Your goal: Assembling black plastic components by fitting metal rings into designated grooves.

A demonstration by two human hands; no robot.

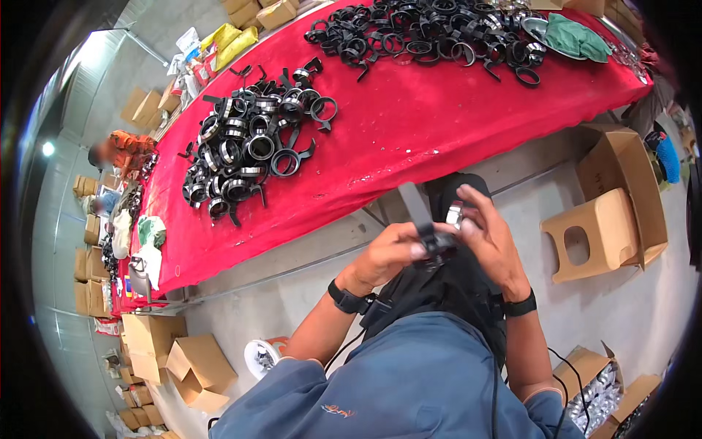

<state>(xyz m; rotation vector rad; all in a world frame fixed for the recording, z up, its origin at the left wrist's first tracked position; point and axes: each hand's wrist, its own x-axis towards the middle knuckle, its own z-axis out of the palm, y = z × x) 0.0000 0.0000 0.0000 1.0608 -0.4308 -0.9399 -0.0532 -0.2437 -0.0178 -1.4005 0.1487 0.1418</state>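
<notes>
Above my lap, my left hand (389, 257) pinches a black part with a flat handle (417, 208). The handle points up toward the table and is smeared by motion; the darker end sits at my fingertips. My right hand (491, 241) is beside it, its fingers curled around a small shiny silver metal piece (454, 214). Whether the two pieces touch, I cannot tell. On the table in front lies a heap of black rings with silver bands and handles (259, 146). A second, larger heap of black rings (431, 36) lies along the far edge.
A red-covered table (380, 124) stands ahead. At its far right are a metal tray with green cloth (578, 38). Cardboard boxes (621, 197) stand right; a box of silver parts (596, 388) lower right. A white bucket (260, 357) and open boxes (197, 369) stand left. Another person (131, 150) is far left.
</notes>
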